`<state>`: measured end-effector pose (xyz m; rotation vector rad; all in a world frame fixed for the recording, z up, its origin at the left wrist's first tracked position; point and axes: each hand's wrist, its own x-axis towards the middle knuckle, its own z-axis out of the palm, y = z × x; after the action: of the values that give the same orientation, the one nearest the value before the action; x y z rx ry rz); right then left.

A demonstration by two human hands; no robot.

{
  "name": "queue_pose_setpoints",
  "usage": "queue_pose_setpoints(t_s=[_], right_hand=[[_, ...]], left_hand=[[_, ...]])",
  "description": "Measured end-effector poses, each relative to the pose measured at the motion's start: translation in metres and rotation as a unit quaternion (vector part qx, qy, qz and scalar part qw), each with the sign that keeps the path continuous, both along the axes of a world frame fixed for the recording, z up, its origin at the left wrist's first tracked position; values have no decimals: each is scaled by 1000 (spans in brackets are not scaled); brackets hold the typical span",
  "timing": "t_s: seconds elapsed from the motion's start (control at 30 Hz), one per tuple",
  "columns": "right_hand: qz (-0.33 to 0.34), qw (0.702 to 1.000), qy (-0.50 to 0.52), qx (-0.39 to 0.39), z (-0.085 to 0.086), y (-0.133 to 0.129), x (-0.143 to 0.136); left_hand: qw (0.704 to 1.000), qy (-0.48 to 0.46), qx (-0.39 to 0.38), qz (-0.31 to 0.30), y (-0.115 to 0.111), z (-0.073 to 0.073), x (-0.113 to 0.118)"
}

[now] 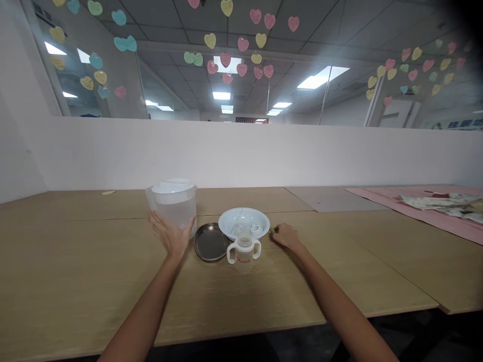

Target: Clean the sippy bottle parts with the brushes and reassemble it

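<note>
A clear plastic pitcher (174, 205) with a white lid stands upright at the left. My left hand (172, 235) is wrapped around its near side, fingers on the left and thumb on the right. Right of the white bowl (244, 212), my right hand (286, 236) is closed on a slim green thing (272, 230); most of it is hidden, so its kind does not show. In the bowl lie a white ring-shaped part (256, 230) and a clear piece. An uncapped baby bottle (243, 255) with two white handles and red lettering stands in front of the bowl.
A round dark metal tray (211, 243) lies between the pitcher and the bottle. At the far right, folded cloths (441, 205) rest on a pink mat (422, 219). A white wall (241, 153) with windows rises behind the wooden table (287, 296).
</note>
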<state>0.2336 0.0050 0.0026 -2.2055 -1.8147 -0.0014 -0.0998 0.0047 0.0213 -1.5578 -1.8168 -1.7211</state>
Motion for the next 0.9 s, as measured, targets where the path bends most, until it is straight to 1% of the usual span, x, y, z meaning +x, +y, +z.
queue_pose_setpoints(t_s=[0.03, 0.07, 0.1, 0.13, 0.17, 0.2, 0.27, 0.3, 0.33, 0.37, 0.5, 0.63, 0.7, 0.77, 0.83, 0.9], right_hand=[[0, 1000, -3, -2, 0, 0, 0], [-1, 1000, -5, -3, -1, 0, 0], [-1, 1000, -8, -5, -1, 0, 0], [-1, 1000, -10, -5, -2, 0, 0], [-1, 1000, -13, -4, -2, 0, -1], [-1, 1000, -15, -3, -3, 0, -1], [-1, 1000, -18, 2, -5, 0, -2], [-1, 1000, -19, 4, -5, 0, -2], [-1, 1000, -21, 5, -6, 0, -3], [0, 1000, -22, 7, -6, 0, -3], [2, 1000, -28, 12, -6, -1, -4], [1, 1000, -22, 16, -4, -1, -2], [-1, 1000, -11, 17, -2, -1, 0], [-4, 1000, 1, 21, -1, 0, 1], [-9, 999, 14, 30, -1, 1, 1], [-17, 999, 31, 40, -1, 3, 1]], left_hand=[[998, 35, 45, 4, -3, 3, 6], [994, 75, 81, -18, -6, 6, 12], [986, 111, 97, -72, -7, 10, 20], [976, 147, 80, -143, -8, 13, 29], [959, 180, 33, -218, -7, 17, 39], [937, 208, -32, -280, -5, 20, 48], [884, 254, -151, -362, 1, 24, 67], [860, 271, -199, -383, 4, 26, 75], [845, 284, -229, -391, 8, 26, 82], [836, 293, -249, -391, 12, 26, 88], [835, 307, -280, -361, 24, 27, 101], [833, 308, -301, -347, 26, 30, 101], [835, 302, -301, -346, 22, 30, 97], [842, 294, -294, -345, 17, 26, 92], [853, 277, -273, -348, 10, 20, 86], [870, 233, -240, -363, 4, 13, 83]])
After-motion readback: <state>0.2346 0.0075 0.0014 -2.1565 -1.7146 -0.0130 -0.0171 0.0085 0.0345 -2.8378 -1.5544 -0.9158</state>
